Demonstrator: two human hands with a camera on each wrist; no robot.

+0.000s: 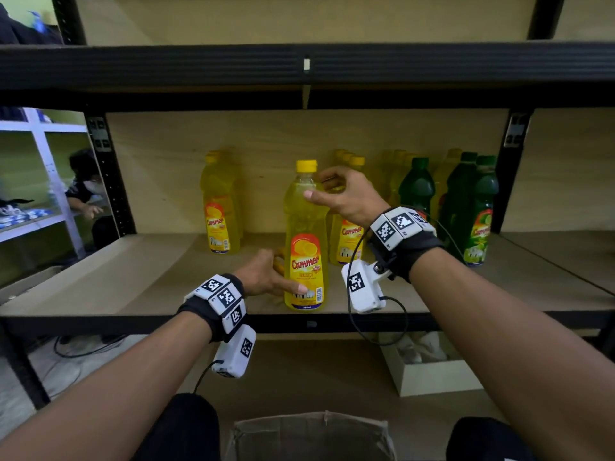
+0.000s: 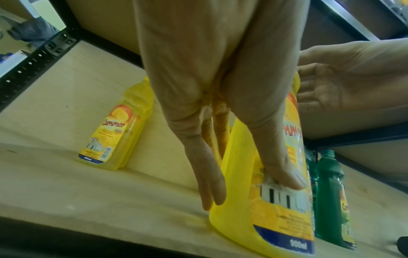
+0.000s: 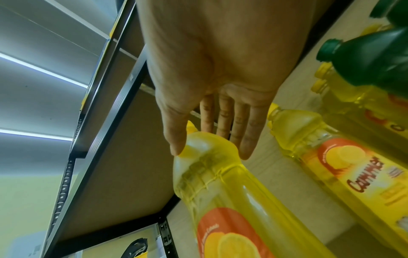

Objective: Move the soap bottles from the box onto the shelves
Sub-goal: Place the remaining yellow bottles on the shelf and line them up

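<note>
A yellow soap bottle with a yellow cap stands upright near the front edge of the middle shelf. My left hand holds its base, thumb on the label and fingers round the far side; the left wrist view shows the left hand on the bottle. My right hand holds the bottle's shoulder below the cap, thumb in front and fingers behind. The right wrist view shows that hand on the bottle. The cardboard box sits open below me, its inside hidden.
Behind stand rows of yellow bottles, with green bottles to the right. The black upper shelf beam runs overhead. A small white box lies under the shelf. Another person crouches far left.
</note>
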